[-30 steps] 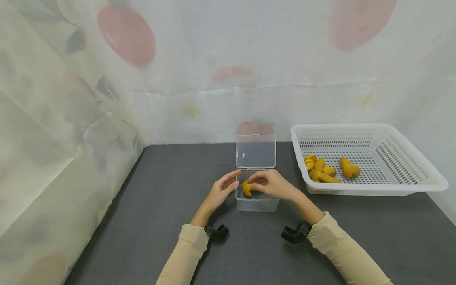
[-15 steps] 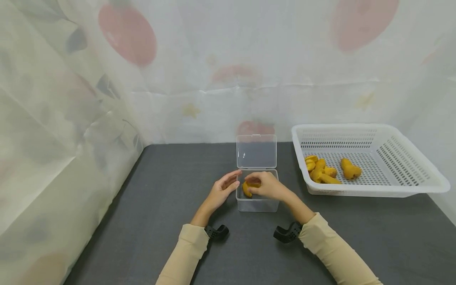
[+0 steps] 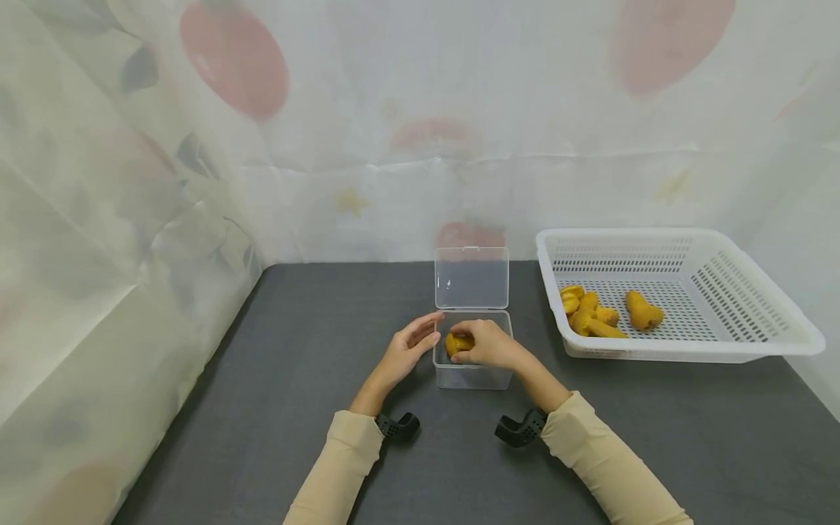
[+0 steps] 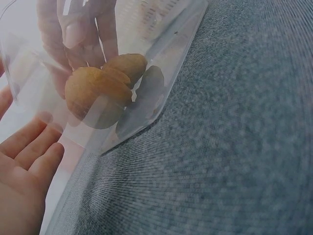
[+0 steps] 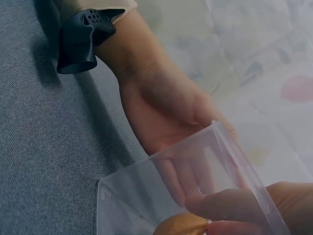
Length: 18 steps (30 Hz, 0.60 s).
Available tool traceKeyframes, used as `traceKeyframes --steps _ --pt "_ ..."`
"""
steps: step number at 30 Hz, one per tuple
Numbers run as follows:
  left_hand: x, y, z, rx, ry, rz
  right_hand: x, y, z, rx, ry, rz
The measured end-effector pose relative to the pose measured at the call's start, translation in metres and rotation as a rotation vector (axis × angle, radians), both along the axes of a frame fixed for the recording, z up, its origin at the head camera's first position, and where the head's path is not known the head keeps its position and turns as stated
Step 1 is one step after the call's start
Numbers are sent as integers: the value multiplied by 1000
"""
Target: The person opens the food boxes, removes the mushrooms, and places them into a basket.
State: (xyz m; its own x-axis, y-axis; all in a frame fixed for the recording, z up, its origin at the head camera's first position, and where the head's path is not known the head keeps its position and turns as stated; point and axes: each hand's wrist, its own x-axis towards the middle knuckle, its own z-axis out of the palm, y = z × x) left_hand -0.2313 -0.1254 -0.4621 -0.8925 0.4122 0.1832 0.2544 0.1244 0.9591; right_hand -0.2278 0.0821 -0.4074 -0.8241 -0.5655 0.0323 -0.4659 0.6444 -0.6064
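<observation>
A clear plastic box (image 3: 471, 378) stands on the table with its hinged lid (image 3: 471, 278) raised. Inside it my right hand (image 3: 488, 345) pinches a yellow mushroom (image 3: 451, 345) between thumb and fingers, near the box's left side. The left wrist view shows the mushroom (image 4: 95, 98) through the clear wall, low in the box, its rounded cap toward the camera. In the right wrist view the thumb meets the mushroom (image 5: 180, 224). My left hand (image 3: 408, 348) lies along the outside of the box's left wall, fingers relaxed, fingertips at the rim.
A white slotted basket (image 3: 695, 350) stands to the right, holding several yellow mushrooms (image 3: 593, 319) at its left end and a separate one (image 3: 644, 312). A dark grey cloth covers the table (image 3: 315, 313). Printed curtains hang behind and to the left.
My right hand has shifted slightly left and lower into the box, its fingers now further over the mushroom. The left hand, box and basket are essentially unmoved.
</observation>
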Motion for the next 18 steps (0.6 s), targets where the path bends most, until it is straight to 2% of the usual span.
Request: traceKeyframes --steps 10,18 --pt "-2 1 -1 10 18 2 -1 -3 -1 54 -16 -33" --pt "-1 0 -1 10 6 13 -3 -5 -4 58 22 -82"
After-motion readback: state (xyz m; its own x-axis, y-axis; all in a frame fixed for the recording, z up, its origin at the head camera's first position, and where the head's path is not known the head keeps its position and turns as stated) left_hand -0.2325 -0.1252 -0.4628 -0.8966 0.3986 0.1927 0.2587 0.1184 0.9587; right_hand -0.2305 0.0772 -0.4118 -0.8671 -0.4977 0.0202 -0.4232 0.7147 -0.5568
